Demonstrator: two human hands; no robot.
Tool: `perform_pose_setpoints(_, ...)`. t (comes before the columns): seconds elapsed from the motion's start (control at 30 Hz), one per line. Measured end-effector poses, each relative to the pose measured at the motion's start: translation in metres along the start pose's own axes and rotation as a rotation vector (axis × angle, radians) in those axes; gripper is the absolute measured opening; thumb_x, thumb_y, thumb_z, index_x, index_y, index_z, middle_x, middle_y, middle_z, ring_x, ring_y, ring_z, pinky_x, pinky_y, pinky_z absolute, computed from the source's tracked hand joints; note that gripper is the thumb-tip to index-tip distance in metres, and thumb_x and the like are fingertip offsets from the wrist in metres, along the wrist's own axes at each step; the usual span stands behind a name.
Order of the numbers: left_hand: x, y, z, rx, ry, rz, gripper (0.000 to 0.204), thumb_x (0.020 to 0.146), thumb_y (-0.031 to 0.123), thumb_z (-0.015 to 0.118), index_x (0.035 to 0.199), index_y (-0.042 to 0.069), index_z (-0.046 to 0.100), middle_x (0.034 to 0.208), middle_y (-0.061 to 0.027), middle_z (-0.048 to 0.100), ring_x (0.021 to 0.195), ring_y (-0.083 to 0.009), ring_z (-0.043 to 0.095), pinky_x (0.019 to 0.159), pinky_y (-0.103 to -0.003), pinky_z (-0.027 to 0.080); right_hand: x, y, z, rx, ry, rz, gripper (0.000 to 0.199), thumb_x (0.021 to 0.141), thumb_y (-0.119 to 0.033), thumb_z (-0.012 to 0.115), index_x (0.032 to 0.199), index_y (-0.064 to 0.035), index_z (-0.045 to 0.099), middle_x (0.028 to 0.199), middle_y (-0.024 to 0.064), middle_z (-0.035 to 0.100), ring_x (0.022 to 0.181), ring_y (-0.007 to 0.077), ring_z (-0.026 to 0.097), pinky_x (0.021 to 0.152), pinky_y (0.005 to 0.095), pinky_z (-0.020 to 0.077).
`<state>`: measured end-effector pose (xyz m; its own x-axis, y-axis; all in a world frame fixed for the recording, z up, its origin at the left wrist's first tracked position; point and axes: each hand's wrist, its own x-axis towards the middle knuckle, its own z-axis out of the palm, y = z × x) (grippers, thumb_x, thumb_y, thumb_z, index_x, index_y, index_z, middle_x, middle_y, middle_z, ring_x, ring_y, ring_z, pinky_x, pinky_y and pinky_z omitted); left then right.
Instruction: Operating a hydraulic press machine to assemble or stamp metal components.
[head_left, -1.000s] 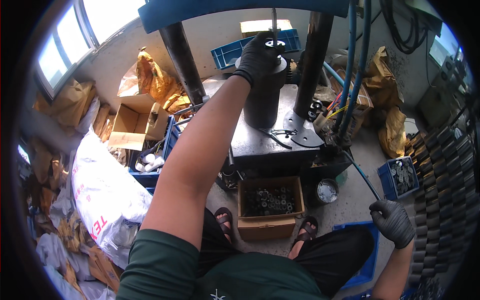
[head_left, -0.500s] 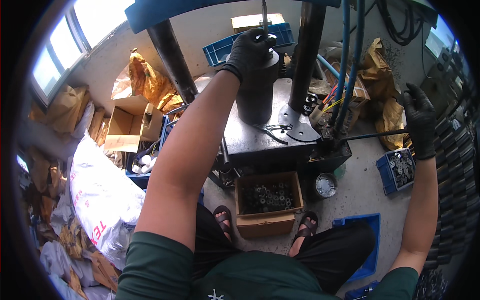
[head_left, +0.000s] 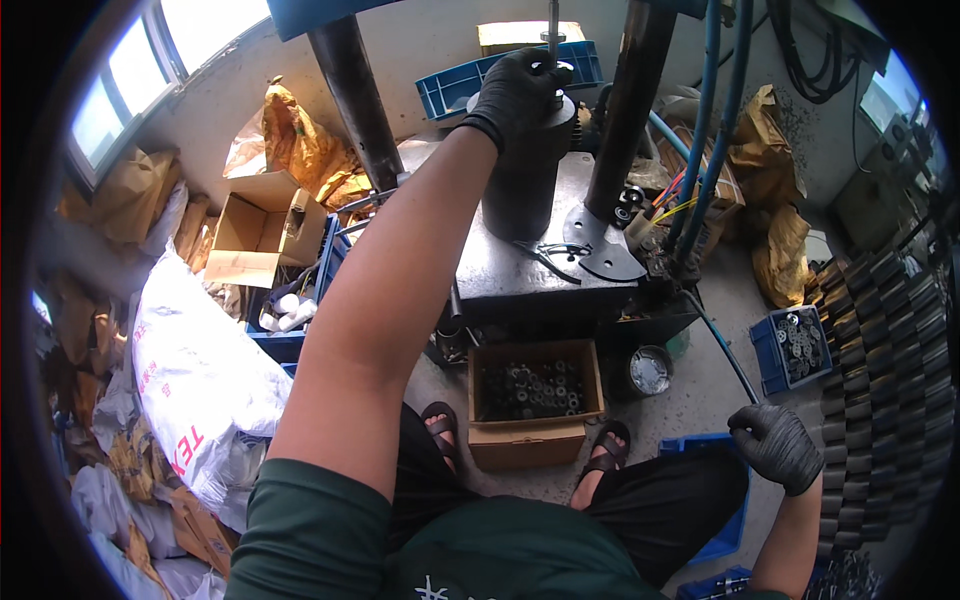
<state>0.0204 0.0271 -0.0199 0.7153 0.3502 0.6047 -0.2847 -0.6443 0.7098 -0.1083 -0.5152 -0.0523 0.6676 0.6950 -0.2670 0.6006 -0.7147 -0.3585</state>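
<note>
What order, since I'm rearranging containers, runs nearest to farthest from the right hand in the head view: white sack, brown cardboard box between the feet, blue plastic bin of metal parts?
1. Blue bin, ahead of the right hand.
2. Cardboard box, to its left.
3. White sack, far left.

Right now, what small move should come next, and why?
Probably draw the left hand back from the rod before moving the lever: its fingers sit close beside the rod's lower end, above the dark cylinder, while the right hand grips the lever.
</note>
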Motion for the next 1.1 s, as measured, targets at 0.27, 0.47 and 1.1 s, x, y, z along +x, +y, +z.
perform_pose_setpoints(0.27, -0.003, 0.008, -0.002, -0.085, -0.027, -0.083, 0.039, 0.087, 0.038, 0.086, 0.109, 0.008, 0.074, 0.092, -0.004, 0.071, 0.083, -0.0111, 0.068, 0.079, -0.028, 0.058, 0.006, 0.001, -0.013, 0.147, 0.199, 0.023, 0.034, 0.086, -0.01, 0.065, 0.116, 0.0034, 0.071, 0.098, 0.0198, 0.076, 0.089, 0.0315, 0.075, 0.083, 0.0407, 0.0585)
perform_pose_setpoints(0.47, 0.003, -0.001, 0.0, 0.053, 0.022, 0.037, 0.036, 0.087, 0.039, 0.086, 0.102, 0.007, 0.076, 0.089, -0.004, 0.071, 0.082, -0.0111, 0.068, 0.076, -0.028, 0.057, 0.006, 0.003, -0.014, 0.283, 0.268, 0.056, 0.038, 0.087, -0.006, 0.062, 0.122, 0.0059, 0.068, 0.105, 0.0198, 0.076, 0.093, 0.0278, 0.074, 0.086, 0.0382, 0.0575)
perform_pose_setpoints(1.1, 0.004, 0.001, -0.002, 0.117, 0.002, 0.038, 0.05, 0.087, 0.046, 0.083, 0.115, 0.005, 0.077, 0.105, -0.0175, 0.078, 0.097, -0.0298, 0.076, 0.093, -0.039, 0.057, 0.003, -0.001, -0.018, 0.375, 0.109, 0.169, 0.033, 0.091, -0.008, 0.06, 0.119, 0.0039, 0.071, 0.1, 0.0205, 0.077, 0.093, 0.0314, 0.076, 0.085, 0.0403, 0.0591)
